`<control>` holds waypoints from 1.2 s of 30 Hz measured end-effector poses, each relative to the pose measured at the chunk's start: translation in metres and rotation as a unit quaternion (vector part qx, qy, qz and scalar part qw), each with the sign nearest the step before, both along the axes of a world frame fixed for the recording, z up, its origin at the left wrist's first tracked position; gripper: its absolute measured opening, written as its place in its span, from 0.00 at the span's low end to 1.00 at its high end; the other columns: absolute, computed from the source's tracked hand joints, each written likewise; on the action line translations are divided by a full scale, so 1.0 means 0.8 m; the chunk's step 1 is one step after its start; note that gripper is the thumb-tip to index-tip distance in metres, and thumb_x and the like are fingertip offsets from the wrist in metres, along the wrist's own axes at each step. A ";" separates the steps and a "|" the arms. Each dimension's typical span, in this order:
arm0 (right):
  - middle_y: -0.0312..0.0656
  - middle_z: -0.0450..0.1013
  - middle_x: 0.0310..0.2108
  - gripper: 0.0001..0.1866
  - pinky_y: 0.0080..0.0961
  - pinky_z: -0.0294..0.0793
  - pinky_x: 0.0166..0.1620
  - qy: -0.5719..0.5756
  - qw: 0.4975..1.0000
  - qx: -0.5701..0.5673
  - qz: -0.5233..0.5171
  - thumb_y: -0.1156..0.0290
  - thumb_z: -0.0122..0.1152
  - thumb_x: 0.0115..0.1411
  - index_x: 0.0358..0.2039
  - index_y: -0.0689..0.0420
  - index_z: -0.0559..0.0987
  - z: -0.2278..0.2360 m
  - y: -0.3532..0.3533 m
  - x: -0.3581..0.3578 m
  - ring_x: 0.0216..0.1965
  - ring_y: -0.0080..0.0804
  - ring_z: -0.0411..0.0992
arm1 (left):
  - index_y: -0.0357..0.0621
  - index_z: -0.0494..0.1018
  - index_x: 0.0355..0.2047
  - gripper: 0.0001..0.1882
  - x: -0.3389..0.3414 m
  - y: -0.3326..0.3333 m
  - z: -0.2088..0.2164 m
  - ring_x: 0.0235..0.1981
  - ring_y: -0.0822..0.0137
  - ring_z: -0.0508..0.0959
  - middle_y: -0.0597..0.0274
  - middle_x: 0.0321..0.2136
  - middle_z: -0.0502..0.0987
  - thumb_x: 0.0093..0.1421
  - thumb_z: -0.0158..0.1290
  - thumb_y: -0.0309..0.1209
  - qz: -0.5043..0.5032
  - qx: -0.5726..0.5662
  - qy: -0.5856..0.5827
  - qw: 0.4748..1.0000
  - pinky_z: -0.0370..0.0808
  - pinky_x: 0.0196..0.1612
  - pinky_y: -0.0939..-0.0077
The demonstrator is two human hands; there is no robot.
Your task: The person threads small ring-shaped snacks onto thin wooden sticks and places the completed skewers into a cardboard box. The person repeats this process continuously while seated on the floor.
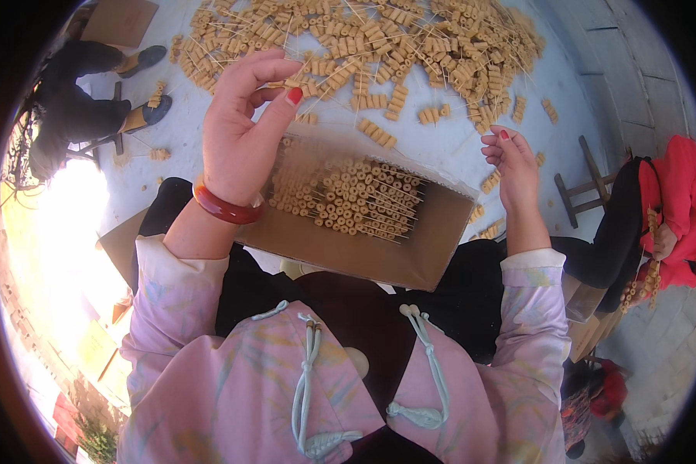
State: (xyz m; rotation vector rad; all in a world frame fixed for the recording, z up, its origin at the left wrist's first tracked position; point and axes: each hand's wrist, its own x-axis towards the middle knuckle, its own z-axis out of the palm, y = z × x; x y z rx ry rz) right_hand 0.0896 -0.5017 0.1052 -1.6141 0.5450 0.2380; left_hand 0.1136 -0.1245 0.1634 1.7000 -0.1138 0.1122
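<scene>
My left hand (249, 124), a red bangle on its wrist, is raised over the far left part of a cardboard box (433, 240). Its thumb and forefinger close together beside the loose pile; whatever they pinch is too small to make out. To the right, my right hand (514, 166) hovers past the box's corner with its fingers pinched near some tan pieces, and its grip is unclear too. Inside the box, tan ring-shaped pieces threaded on thin sticks (348, 197) lie packed in rows, many with their round ends showing.
A big heap of similar skewered pieces (379, 39) covers the far side of the pale surface (185, 131). At left is a seated person's dark-clothed leg (77, 108). On the right, a person in red (680, 209) holds several skewers near a wooden stool (588, 185).
</scene>
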 end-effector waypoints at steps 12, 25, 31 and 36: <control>0.53 0.74 0.47 0.26 0.37 0.71 0.53 -0.002 0.848 -0.470 0.245 0.59 0.60 0.57 0.54 0.59 0.72 -0.192 0.050 0.221 0.51 0.47 0.72 | 0.38 0.70 0.51 0.16 -0.010 0.000 0.013 0.55 0.71 0.68 0.57 0.58 0.66 0.62 0.48 0.20 -0.004 -0.139 0.181 0.974 0.63 0.58 0.76; 0.42 0.75 0.25 0.11 0.23 0.71 0.32 0.188 0.955 -0.142 0.180 0.68 0.47 0.63 0.39 0.58 0.77 -0.228 0.049 0.194 0.26 0.28 0.72 | 0.41 0.70 0.52 0.18 -0.012 -0.002 0.004 0.54 0.73 0.67 0.62 0.55 0.65 0.61 0.52 0.19 -0.070 -0.112 0.256 0.958 0.65 0.56 0.77; 0.31 0.68 0.20 0.11 0.17 0.65 0.28 0.098 0.986 -0.019 0.137 0.69 0.46 0.67 0.41 0.57 0.77 -0.105 0.034 0.107 0.21 0.18 0.63 | 0.39 0.65 0.57 0.21 -0.015 -0.017 -0.016 0.54 0.70 0.69 0.61 0.54 0.68 0.64 0.52 0.25 -0.077 -0.181 0.312 0.930 0.66 0.57 0.75; 0.30 0.66 0.20 0.10 0.15 0.65 0.28 0.037 0.974 -0.026 0.223 0.71 0.45 0.69 0.42 0.57 0.76 0.014 0.058 0.031 0.22 0.16 0.62 | 0.41 0.58 0.62 0.27 0.007 -0.045 -0.028 0.55 0.64 0.70 0.58 0.56 0.68 0.66 0.51 0.33 -0.004 -0.237 0.324 0.916 0.66 0.59 0.70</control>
